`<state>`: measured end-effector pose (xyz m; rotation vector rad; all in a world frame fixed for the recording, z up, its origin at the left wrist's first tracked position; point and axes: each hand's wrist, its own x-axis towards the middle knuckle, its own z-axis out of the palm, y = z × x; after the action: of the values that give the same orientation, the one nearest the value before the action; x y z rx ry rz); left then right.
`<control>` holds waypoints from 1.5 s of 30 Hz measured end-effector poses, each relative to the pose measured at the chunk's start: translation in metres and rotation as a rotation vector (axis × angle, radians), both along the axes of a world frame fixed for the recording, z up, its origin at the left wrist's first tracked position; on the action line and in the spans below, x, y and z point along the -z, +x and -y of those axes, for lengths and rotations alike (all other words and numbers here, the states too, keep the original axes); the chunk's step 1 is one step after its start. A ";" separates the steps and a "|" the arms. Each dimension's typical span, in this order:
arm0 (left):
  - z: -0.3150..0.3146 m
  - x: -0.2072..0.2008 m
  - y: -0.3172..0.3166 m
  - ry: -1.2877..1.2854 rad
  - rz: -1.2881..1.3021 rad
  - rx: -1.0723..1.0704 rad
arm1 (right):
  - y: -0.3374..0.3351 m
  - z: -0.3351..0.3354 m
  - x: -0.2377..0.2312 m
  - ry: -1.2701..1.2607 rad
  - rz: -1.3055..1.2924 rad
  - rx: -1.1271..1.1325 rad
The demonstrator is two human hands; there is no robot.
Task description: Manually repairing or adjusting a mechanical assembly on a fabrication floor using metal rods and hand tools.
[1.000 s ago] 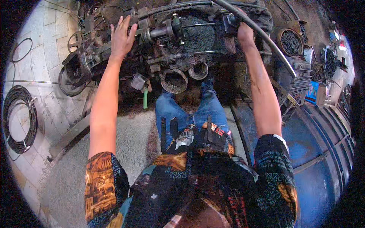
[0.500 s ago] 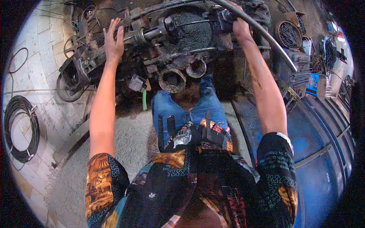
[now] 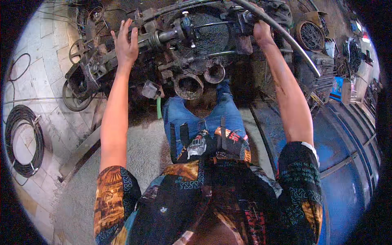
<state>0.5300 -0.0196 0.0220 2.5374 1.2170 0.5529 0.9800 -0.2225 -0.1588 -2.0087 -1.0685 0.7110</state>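
A person's left hand lies flat, fingers spread, on a greasy engine; right hand grips its far edge beside a curved pipe.

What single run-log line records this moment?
left hand: open, palm on greasy engine block | right hand: gripping block's far end by black hose | person standing over it

The engine assembly is sitting in front of the person, with its two round ports just beyond the knees. The left hand is resting on its left end and the right hand on its right, under a bent pipe. A cable coil is lying on the floor far left, wire spools to the right
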 end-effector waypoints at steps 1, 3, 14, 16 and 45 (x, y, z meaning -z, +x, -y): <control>-0.001 0.000 0.000 0.001 0.000 -0.003 | -0.001 0.002 -0.006 0.029 -0.001 -0.004; 0.001 -0.001 -0.001 -0.005 0.004 -0.011 | -0.009 -0.001 -0.015 0.085 -0.004 -0.013; 0.012 -0.004 0.011 0.014 -0.075 -0.004 | -0.036 0.002 -0.086 0.368 -0.009 -0.041; 0.014 -0.006 0.006 0.014 -0.072 -0.038 | -0.054 -0.004 -0.116 0.412 -0.027 -0.069; 0.002 -0.005 -0.015 -0.002 0.056 -0.090 | -0.088 -0.028 -0.123 0.567 -0.281 0.056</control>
<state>0.5147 -0.0215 0.0272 2.4571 1.3164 0.6385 0.8919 -0.1945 -0.0361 -1.4032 -0.9147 0.5598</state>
